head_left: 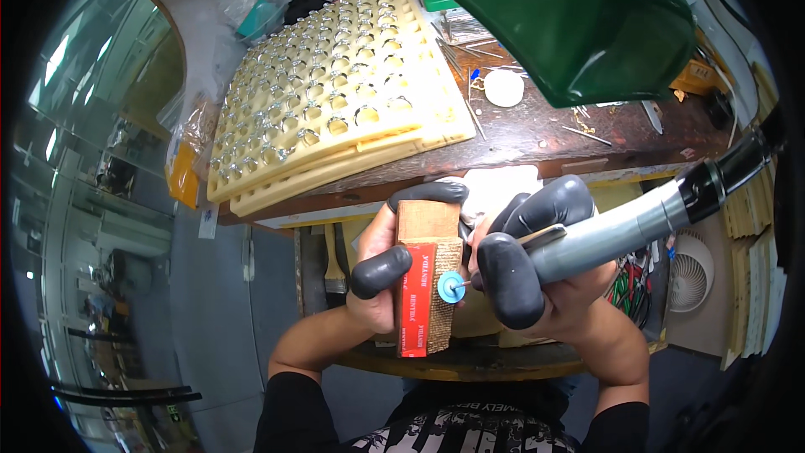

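Left fingers [381, 273]: clamped on red-labelled, brown oblong block [426, 285], long axis toward me, before the surface's [553, 132] front edge | right fingers [513, 281]: clamped on grey cylindrical handpiece [608, 237], its blue round disc [450, 287] at my block's right side

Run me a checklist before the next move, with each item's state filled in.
1. Brown block held by the left grip: ok, thumb on one side and a finger across the far end.
2. Grey handpiece held by the right grip: ok, thumb and fingers wrapped around its front end.
3. Black finger covers on both thumbs: ok.
4. Blue disc touching the block's rough side: cannot tell; they overlap in this view.
5. Disc spinning or stopped: cannot tell from one still.
6. Cream ring trays away from the disc: ok, they sit on the bench beyond both hands.
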`<state>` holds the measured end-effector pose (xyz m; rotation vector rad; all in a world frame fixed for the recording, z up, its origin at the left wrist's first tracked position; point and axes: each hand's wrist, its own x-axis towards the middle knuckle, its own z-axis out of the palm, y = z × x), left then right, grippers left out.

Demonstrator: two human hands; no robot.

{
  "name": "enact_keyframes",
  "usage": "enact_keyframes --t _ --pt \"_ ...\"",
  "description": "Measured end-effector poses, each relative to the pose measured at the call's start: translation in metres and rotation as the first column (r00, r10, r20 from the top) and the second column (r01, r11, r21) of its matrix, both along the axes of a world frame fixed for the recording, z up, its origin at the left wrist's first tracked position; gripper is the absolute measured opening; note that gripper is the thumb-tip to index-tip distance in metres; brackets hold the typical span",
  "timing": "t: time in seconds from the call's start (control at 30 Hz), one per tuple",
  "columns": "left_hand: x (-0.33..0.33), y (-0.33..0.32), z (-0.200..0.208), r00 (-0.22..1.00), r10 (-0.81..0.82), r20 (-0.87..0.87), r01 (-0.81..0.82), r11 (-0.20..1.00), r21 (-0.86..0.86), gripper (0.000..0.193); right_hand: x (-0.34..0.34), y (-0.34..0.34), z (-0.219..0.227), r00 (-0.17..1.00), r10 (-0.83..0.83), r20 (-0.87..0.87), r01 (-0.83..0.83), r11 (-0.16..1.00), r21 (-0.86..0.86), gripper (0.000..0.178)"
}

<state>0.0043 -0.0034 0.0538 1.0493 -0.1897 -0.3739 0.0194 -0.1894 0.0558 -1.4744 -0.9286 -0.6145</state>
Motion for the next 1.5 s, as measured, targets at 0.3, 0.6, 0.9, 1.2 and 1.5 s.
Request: enact_keyframes --t 0.3,0.6,0.9,1.2,1.5 --pt "-0.0013 -0.0037 0.0036 1.000 -0.004 -0.001 0.004 1.000 -0.010 0.076 -0.0031 -0.0060 0.0019 0.995 -0.097 0.003 0.097 0.995 -0.020 0.016" --pt "-0.0039 -0.0059 0.0045 1.000 -0.004 -0.022 0.003 1.000 -0.023 0.074 -0.0044 -0.0035 0.0019 0.991 -0.133 0.024 0.134 0.989 -0.063 0.013" --pt "-0.0032 -0.0044 0.0039 1.000 -0.005 0.006 0.005 1.000 -0.003 0.074 -0.0049 -0.0021 0.0052 0.994 -0.106 -0.034 0.107 0.994 0.015 0.011" --pt "-0.0041 -0.0056 0.0053 1.000 0.004 0.002 -0.004 1.000 0.004 0.073 -0.0060 -0.0014 0.0017 0.995 -0.064 -0.079 0.068 0.996 0.055 0.015" --pt "-0.0034 -0.0055 0.0033 0.999 0.001 0.033 0.000 1.000 -0.008 0.073 -0.0043 -0.0004 0.0006 0.998 -0.063 -0.023 0.065 0.996 0.061 0.014"
